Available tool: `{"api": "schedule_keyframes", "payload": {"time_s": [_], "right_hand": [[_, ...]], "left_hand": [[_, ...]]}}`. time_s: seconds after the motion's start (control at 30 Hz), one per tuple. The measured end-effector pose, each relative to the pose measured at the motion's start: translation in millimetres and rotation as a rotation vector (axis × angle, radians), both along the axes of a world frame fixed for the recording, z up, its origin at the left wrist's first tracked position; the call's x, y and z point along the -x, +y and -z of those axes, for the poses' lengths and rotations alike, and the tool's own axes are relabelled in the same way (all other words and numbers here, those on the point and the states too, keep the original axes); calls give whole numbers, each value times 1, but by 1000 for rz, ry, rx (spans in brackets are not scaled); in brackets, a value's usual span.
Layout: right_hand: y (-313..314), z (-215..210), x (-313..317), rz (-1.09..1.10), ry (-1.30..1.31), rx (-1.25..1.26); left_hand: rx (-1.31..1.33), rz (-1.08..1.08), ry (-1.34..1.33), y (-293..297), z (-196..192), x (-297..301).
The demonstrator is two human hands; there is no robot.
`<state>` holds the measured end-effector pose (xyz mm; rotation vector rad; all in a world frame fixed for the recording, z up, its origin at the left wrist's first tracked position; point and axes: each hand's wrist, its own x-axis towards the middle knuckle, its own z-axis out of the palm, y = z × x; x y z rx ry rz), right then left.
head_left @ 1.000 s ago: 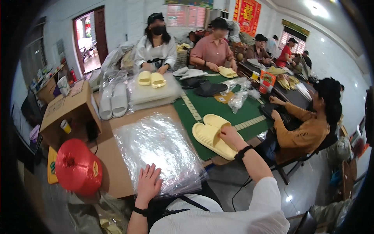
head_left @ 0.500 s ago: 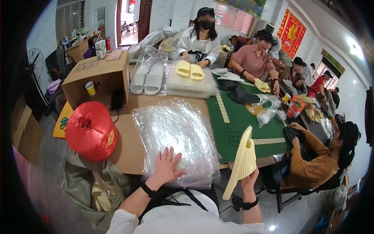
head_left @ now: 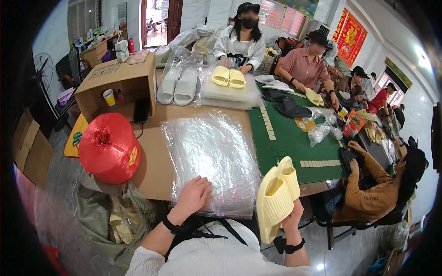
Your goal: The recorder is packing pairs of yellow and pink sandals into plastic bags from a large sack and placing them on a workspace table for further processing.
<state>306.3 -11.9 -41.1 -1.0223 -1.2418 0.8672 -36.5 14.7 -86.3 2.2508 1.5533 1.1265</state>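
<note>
A pale yellow pair of slide slippers (head_left: 276, 200) is gripped in my right hand (head_left: 293, 217) off the table's front edge. The two slippers stand tilted with their soles upright, partly covering one another. My left hand (head_left: 194, 194) lies on the near part of a stack of clear plastic bags (head_left: 212, 152), fingers resting flat and close together, its thumb mostly hidden. Those bags lie on the brown tabletop in front of me.
Left of the bags stand a red twine roll (head_left: 109, 149) and an open cardboard box (head_left: 115, 76). Grey slippers (head_left: 185, 87) lie behind. A green mat (head_left: 294, 158) is on the right. Co-workers sit around; one stands opposite by yellow slippers (head_left: 229, 77). A sack (head_left: 94, 216) sits lower left.
The slippers in my right hand have turned, so both now show their openings. The fingers of my left hand, spread before, have drawn together on the bags. The view has shifted slightly.
</note>
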Motion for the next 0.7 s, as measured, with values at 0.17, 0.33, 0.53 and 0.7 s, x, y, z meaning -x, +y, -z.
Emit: {"api": "schedule_keyframes", "payload": {"time_s": [0.17,0.33,0.53,0.7], "right_hand": [[-4,-8,1,11,-508,-228],[-19,-39,28,-54,-695,-61],[-7,-18,50,-241,-934,-147],[6,-11,57,-268,-1073,-176]], "left_hand": [[407,-126,-426,5,-11,3],[446,-135,-569,8,-1,9],[380,-74,-356,-1,-31,4],[371,127,-348,-13,-63,0]]}}
